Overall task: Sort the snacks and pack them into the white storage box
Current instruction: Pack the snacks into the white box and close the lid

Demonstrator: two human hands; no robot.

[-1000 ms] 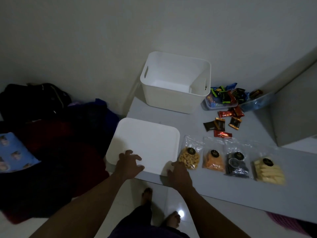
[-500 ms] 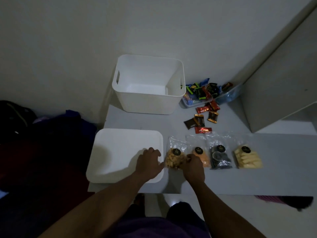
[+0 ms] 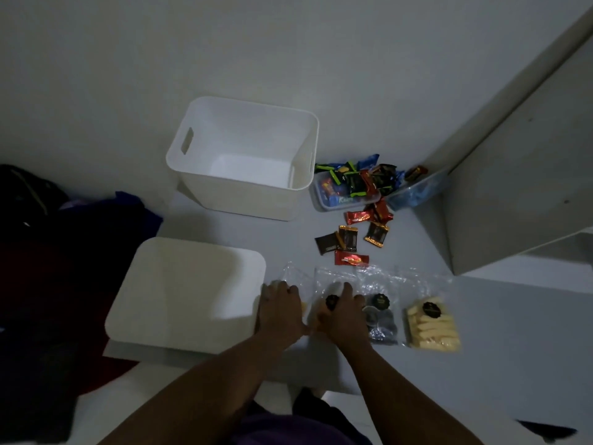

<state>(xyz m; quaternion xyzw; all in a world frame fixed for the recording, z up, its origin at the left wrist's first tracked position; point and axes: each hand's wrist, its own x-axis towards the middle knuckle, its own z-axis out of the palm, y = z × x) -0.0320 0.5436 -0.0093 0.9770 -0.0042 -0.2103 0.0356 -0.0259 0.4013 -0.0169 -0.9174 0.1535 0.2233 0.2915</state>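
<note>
The white storage box [image 3: 240,200] stands open at the back of the grey table [image 3: 513,348], with nothing visible inside. Its white lid [image 3: 186,290] lies flat at the front left. Several clear snack bags lie in a row along the front. My left hand [image 3: 280,313] curls over the leftmost bag [image 3: 290,271], hiding most of it. Beside it, my right hand [image 3: 345,316] grips the second bag [image 3: 332,301] around its black label. The dark cookie bag [image 3: 382,319] and the yellow stick bag [image 3: 431,326] lie untouched to the right.
Loose wrapped chocolates [image 3: 353,239] lie scattered behind the bags. A clear tub [image 3: 337,202] heaped with more wrapped snacks stands right of the box. A grey cabinet [image 3: 529,187] blocks the right side. Dark clothes [image 3: 64,252] are piled left of the table.
My left hand left the lid and moved right onto the leftmost bag. My right hand shifted from that bag onto the second one. The view swung to the right.
</note>
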